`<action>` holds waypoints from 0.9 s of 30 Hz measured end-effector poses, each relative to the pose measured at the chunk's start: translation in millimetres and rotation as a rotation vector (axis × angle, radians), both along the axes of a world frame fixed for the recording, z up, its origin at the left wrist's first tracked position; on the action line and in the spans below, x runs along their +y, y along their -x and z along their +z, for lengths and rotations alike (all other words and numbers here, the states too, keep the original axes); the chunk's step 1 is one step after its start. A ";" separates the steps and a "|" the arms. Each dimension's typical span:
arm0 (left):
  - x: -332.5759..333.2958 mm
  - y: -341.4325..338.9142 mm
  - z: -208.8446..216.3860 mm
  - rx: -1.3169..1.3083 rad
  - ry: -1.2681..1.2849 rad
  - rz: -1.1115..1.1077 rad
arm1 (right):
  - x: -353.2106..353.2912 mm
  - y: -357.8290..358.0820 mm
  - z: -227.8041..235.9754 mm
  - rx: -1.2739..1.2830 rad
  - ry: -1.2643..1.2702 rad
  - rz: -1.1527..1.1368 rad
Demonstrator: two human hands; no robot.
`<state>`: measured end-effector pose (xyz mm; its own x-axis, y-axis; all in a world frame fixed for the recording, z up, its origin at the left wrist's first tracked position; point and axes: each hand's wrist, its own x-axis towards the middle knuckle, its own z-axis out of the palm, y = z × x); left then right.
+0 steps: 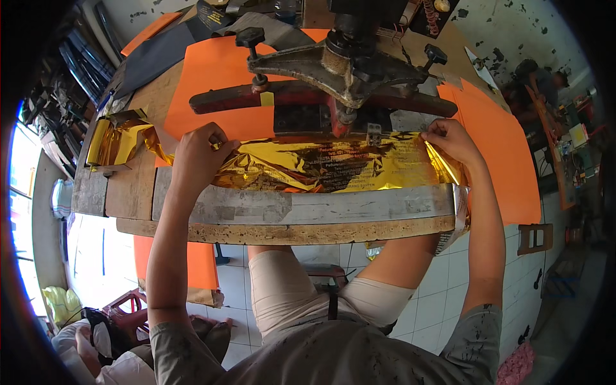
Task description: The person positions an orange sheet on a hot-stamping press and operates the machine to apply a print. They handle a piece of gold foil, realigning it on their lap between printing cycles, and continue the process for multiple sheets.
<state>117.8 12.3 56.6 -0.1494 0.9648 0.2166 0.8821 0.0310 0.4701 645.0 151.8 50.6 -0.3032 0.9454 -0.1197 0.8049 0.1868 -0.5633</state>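
A strip of shiny gold foil (pixel 385 173) stretches across the press bed, its middle marked with used, dark lettering. My left hand (pixel 200 154) pinches the foil's upper edge toward the left, fingers closed. At the right end, my right hand (pixel 452 142) has thumb and fingertips pressed together on the same upper edge. Just beyond the foil stands the hand press (pixel 346 70), with a cast metal arm and a dark block under it. The foil runs on leftward to a gold roll (pixel 106 142) lying on the table.
Orange sheets (pixel 215 67) lie behind the press, and more orange sheets (pixel 500 147) are stacked at the right. Dark sheets (pixel 154 64) rest at the far left. A metal plate (pixel 308 208) lines the near side above the wooden table edge (pixel 289 232). Screw knobs (pixel 250 37) project from the press.
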 end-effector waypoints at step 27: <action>-79.1 -3.0 13.2 0.119 -0.422 0.053 | -110.0 -1.3 44.7 0.076 -0.386 -0.172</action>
